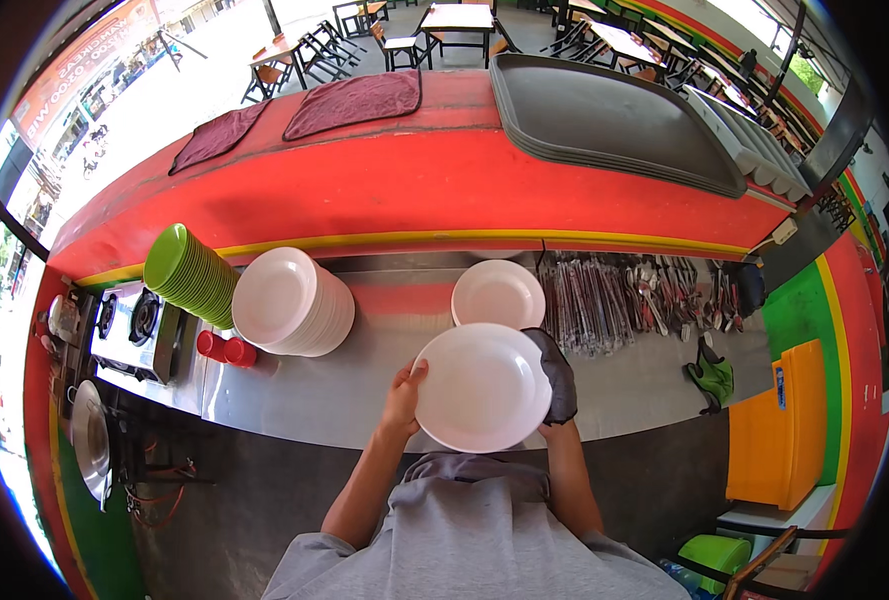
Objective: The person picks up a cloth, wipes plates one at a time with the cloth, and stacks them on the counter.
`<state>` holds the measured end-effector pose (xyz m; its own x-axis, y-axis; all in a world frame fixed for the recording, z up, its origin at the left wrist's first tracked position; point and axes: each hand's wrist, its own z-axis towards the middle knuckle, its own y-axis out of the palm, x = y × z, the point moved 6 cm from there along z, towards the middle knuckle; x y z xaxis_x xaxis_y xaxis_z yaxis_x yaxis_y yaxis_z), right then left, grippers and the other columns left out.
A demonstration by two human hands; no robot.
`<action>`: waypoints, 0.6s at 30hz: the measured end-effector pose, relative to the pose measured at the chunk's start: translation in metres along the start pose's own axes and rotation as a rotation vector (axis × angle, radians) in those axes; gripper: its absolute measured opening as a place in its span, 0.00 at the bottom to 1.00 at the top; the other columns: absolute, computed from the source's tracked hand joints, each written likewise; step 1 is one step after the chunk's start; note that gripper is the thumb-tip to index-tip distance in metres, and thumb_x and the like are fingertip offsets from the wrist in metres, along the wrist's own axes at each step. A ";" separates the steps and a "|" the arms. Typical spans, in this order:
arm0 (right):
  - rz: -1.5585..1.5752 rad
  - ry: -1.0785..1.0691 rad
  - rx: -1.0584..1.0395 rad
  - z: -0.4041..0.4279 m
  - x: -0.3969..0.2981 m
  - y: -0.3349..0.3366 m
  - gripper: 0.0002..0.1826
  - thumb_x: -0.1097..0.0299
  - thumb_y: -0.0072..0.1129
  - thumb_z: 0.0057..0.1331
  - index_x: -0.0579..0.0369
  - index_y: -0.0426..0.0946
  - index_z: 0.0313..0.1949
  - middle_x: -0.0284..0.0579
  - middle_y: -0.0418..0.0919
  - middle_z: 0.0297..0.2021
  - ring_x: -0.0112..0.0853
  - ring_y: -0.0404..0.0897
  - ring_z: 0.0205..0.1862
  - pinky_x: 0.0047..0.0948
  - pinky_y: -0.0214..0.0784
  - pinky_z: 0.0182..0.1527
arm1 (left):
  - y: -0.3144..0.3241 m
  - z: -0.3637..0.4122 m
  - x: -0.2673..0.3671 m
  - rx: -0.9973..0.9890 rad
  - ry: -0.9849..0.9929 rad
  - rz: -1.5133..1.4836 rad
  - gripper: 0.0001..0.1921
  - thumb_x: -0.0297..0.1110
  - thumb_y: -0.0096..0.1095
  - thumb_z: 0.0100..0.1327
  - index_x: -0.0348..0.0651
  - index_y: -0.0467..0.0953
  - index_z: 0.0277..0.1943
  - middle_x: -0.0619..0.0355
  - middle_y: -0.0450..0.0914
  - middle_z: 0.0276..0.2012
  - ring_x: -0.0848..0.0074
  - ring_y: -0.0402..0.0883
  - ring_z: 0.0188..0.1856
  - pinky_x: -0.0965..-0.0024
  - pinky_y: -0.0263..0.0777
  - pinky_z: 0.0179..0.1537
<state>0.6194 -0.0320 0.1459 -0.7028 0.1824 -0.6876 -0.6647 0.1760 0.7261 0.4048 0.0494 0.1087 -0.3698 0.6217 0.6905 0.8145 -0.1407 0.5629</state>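
A white plate is held up in front of my body. My left hand grips its left rim, thumb on top. Against its right edge my right hand holds a dark grey cloth, which hides most of that hand's fingers. Just beyond the held plate, more white plates lie on the steel counter, partly covered by it. A tall stack of white plates leans at the left, beside a stack of green plates.
Two red cups and a gas stove are at the left. Wrapped utensils and loose cutlery lie back right, near a green and black cloth. Black trays rest on the red ledge. An orange container stands right.
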 end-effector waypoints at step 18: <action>-0.928 -0.110 0.523 0.003 0.080 -0.086 0.13 0.64 0.44 0.70 0.57 0.73 0.45 0.43 0.74 0.32 0.31 0.75 0.37 0.36 0.68 0.41 | 0.021 0.068 -0.056 0.534 0.746 0.460 0.16 0.39 0.48 0.76 0.35 0.65 0.56 0.53 0.75 0.46 0.77 0.74 0.47 0.73 0.68 0.49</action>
<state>0.6211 -0.0301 0.0283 0.0660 -0.1542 -0.9858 -0.7181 0.6786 -0.1542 0.4730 0.0641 0.0515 -0.0065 -0.0689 0.9976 0.9729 0.2301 0.0222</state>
